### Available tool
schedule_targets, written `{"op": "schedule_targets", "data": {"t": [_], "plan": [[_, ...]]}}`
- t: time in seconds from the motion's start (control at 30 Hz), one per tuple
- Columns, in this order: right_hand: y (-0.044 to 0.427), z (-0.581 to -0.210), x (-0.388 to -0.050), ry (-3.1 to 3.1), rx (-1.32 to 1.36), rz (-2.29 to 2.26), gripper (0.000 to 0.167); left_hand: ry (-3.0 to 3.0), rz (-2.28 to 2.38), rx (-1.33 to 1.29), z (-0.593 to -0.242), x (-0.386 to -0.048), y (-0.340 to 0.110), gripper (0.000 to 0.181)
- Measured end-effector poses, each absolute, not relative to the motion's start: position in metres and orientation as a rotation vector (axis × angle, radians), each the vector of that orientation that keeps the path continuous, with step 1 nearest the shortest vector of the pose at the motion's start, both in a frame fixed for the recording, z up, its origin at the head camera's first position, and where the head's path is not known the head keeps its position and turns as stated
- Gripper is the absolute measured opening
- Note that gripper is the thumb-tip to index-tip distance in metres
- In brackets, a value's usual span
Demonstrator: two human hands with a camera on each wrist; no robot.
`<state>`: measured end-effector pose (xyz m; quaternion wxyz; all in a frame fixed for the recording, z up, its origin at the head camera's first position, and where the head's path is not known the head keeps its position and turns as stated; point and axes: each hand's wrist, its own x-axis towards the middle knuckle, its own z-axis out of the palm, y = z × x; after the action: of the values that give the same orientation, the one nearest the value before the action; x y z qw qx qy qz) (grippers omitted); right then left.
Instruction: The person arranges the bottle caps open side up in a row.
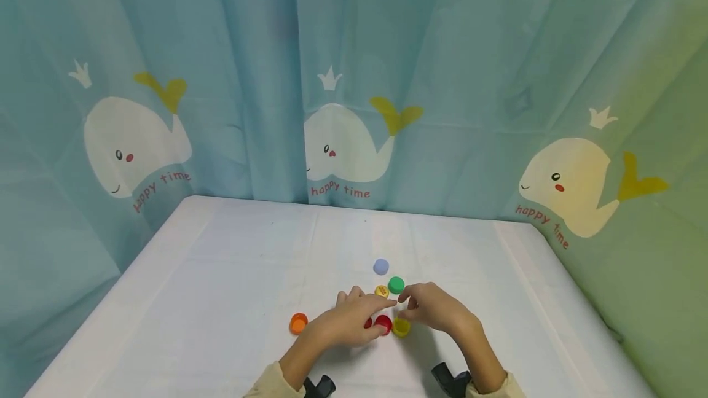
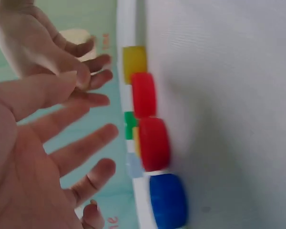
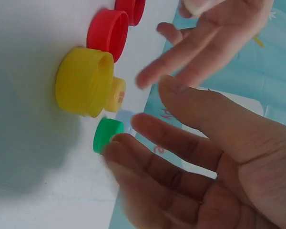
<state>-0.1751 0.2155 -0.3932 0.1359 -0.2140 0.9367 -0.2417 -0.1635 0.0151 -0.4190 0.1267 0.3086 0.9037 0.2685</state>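
Plastic bottle caps lie on the white table in a loose group. My left hand point(image 1: 351, 319) hovers over them with fingers spread, holding nothing. Beneath it are a red cap point(image 1: 383, 325), a second red cap point(image 2: 154, 144) and a blue cap point(image 2: 168, 200) that the hand hides in the head view. My right hand point(image 1: 434, 307), fingers loosely bent and nothing between them, is above the larger yellow cap point(image 3: 81, 82). Beyond both hands lie a small yellow cap point(image 1: 381, 291), a green cap point(image 1: 396, 285) and a pale blue cap point(image 1: 380, 266).
An orange cap point(image 1: 298, 323) lies left of the group, beside the left forearm. The white table point(image 1: 232, 275) reaches back to a blue-green curtain point(image 1: 464, 78) printed with whales. Dark wrist mounts point(image 1: 450, 381) sit by both cuffs.
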Motion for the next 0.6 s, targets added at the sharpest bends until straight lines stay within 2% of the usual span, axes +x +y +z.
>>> {"op": "schedule_targets", "data": {"t": [0.27, 0.6], "plan": [[0.210, -0.391, -0.195, 2.945, -0.449, -0.643, 0.023, 2.830, 0.734, 0.777, -0.398, -0.172, 0.008, 0.042], [0.204, -0.399, -0.241, 2.926, -0.456, -0.571, 0.024, 2.854, 0.579, 0.525, -0.382, -0.226, 0.005, 0.036]]}}
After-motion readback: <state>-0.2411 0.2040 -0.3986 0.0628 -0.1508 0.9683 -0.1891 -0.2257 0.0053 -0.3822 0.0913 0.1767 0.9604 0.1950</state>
